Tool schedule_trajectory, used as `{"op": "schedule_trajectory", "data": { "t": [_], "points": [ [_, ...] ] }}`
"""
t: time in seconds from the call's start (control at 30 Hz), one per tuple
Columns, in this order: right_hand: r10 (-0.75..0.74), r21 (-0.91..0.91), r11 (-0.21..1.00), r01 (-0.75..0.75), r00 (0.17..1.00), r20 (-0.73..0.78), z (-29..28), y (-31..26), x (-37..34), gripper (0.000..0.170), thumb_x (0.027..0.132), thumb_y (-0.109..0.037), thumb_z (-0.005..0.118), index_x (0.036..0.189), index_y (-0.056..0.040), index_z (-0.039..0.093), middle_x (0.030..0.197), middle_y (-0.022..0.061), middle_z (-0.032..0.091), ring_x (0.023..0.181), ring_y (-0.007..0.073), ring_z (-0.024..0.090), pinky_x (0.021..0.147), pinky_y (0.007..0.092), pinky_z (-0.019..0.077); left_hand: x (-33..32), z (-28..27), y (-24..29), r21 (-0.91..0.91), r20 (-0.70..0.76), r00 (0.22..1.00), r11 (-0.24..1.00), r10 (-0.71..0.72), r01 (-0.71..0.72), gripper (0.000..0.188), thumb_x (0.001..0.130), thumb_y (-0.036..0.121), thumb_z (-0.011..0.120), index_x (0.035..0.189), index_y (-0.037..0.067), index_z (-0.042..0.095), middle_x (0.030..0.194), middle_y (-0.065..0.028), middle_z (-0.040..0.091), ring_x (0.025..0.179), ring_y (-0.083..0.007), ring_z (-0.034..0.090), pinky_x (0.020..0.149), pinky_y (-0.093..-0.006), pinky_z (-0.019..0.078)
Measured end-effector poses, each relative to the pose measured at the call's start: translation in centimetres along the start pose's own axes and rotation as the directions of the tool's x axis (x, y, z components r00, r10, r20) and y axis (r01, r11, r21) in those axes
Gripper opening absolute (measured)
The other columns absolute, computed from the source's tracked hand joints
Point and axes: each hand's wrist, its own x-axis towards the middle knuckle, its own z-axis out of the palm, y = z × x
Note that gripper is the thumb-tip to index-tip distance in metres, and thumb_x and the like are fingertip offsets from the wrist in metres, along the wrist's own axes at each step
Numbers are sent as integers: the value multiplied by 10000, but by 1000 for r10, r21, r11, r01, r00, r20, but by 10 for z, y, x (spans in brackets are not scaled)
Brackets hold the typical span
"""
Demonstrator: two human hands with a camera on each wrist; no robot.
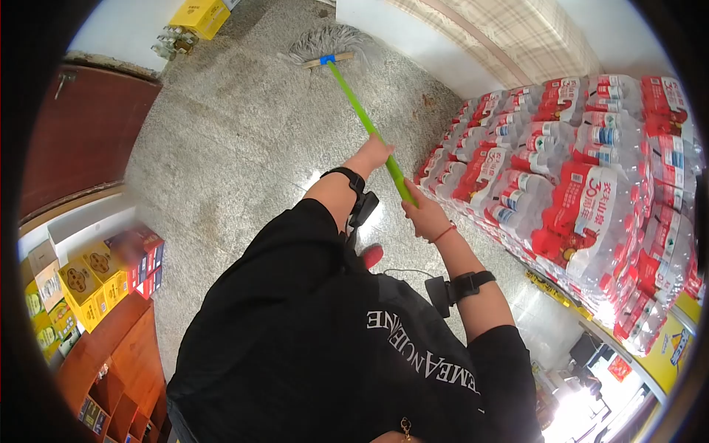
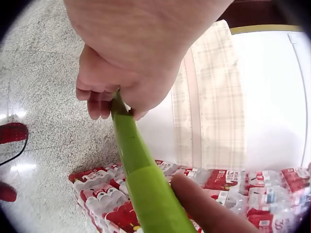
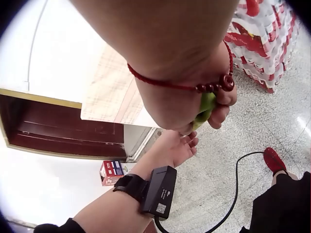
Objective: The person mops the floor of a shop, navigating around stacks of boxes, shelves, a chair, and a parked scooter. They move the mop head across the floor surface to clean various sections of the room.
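Black shirt (image 1: 288, 340), cut off below; fingers (image 3: 217, 118) partly hide green handle (image 1: 360, 112).

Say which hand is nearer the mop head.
Left. The left hand grips the handle between the mop head and the right hand, which grips it farther up.

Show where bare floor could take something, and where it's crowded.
Bare floor lies between the brown door and green mop handle, and between that handle and the bottle packs. Crowded: right, with packs; lower left, with yellow boxes.
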Motion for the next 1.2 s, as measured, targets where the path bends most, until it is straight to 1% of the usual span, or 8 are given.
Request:
{"op": "schedule_trajectory", "data": {
  "t": [0.27, 0.33, 0.4, 0.47, 0.6, 0.7, 0.93, 1.2],
  "points": [
    [121, 42, 991, -128, 984, 132, 17, 75, -137, 581, 848, -273, 471, 1386, -244, 253, 681, 136, 584, 441, 220, 568, 438, 333, 487, -115, 110, -20, 206, 56, 996, 975, 74, -84, 681, 811, 328, 579, 1092, -236, 323, 829, -283, 600, 805, -388, 605, 737, -392, 477],
    [164, 82, 980, -180, 971, 177, 19, 93, -183, 582, 851, -262, 474, 1388, -241, 250, 675, 133, 582, 438, 215, 566, 433, 330, 484, -145, 144, -23, 239, 187, 981, 967, 46, -91, 598, 812, 365, 564, 973, -202, 462, 752, -247, 613, 733, -360, 617, 732, -378, 483],
    [214, 79, 970, -231, 961, 175, 22, 121, -230, 581, 853, -229, 481, 1388, -230, 254, 688, 132, 583, 426, 193, 555, 424, 320, 477, -173, 172, -22, 302, 507, 851, 898, 133, -320, 553, 808, 392, 558, 854, -159, 550, 690, -210, 619, 674, -318, 622, 706, -380, 495],
    [147, 108, 981, -161, 981, 129, 32, 168, -271, 577, 853, -217, 486, 1385, -221, 265, 701, 130, 586, 416, 181, 545, 417, 317, 469, -185, 223, -43, 280, 545, 821, 886, 170, -370, 519, 771, 404, 585, 818, -113, 593, 686, -177, 627, 629, -277, 629, 635, -390, 511],
    [189, 143, 970, -199, 979, 78, 37, 198, -328, 558, 852, -178, 495, 1375, -189, 301, 755, 118, 597, 477, 168, 556, 479, 297, 469, -233, 262, -30, 116, 587, 809, 989, 7, -92, 496, 729, 426, 598, 778, -67, 626, 656, -162, 621, 565, -273, 622, 568, -389, 513],
    [70, 160, 985, -62, 996, -49, 46, 210, -344, 541, 856, -158, 490, 1369, -153, 320, 770, 103, 595, 586, 166, 572, 576, 285, 469, -244, 279, -20, 61, 608, 794, 998, -22, -19, 507, 702, 384, 669, 710, -117, 591, 636, -156, 609, 562, -222, 620, 513, -313, 491],
    [205, 313, 935, -168, 975, -88, 47, 190, -320, 524, 859, -140, 473, 1360, -88, 329, 804, 89, 593, 672, 152, 558, 651, 275, 458, -209, 282, -3, 335, 556, 830, 903, 41, -269, 525, 669, 415, 657, 783, -96, 615, 661, -189, 613, 627, -291, 624, 614, -350, 502],
    [340, 586, 778, -226, 936, -90, 25, 122, -212, 545, 869, -127, 443, 1383, -105, 263, 703, 65, 519, 346, 107, 429, 320, 247, 379, -116, 236, 29, 342, 340, 937, 916, 86, -208, 576, 686, 338, 650, 987, -140, 536, 861, -259, 613, 828, -354, 617, 710, -400, 491]
  ]
}}
